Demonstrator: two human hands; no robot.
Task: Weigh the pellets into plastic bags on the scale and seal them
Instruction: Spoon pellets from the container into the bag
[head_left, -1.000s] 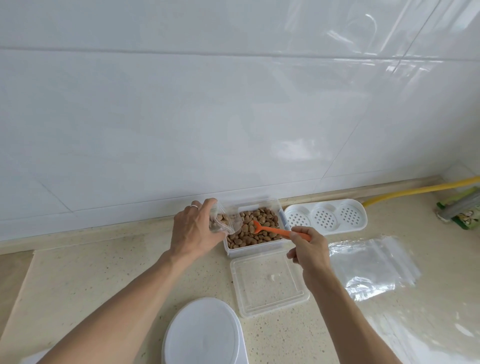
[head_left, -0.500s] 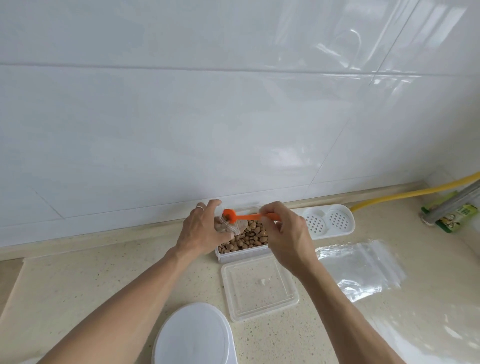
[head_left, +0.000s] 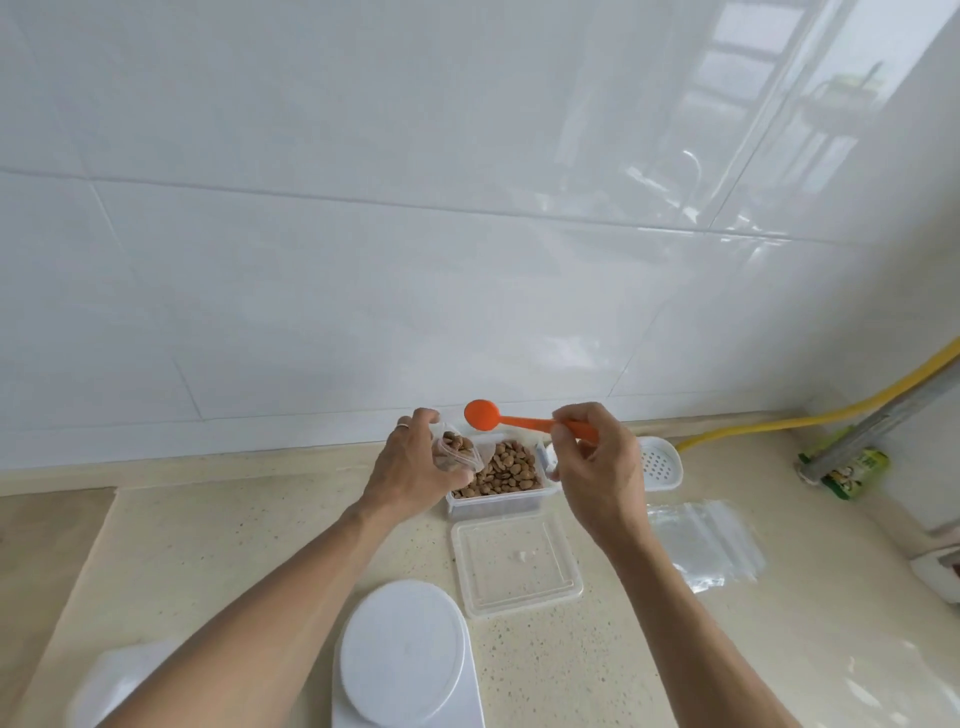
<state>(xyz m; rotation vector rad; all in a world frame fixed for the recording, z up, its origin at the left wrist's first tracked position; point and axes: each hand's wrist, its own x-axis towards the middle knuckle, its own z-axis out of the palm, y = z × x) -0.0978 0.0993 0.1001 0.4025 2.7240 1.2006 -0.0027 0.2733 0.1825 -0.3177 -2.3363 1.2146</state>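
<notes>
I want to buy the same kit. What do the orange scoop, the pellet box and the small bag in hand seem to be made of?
Orange scoop: most likely moulded plastic; even colour, matte with a soft sheen.
Pellet box: clear rigid plastic, it seems; the pellets show through its wall.
Small bag in the left hand: thin, glossy transparent film that crumples, probably polyethylene; a zip strip looks likely but is unclear.

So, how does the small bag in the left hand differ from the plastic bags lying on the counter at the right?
The small bag is gripped by the left hand above the counter, while the plastic bags lie flat on it, untouched. The small bag has brown pellets inside and its mouth is open; the plastic bags look empty and flat. The small bag is crumpled in the grip; the plastic bags are spread in a loose pile. Both are clear plastic.
</notes>
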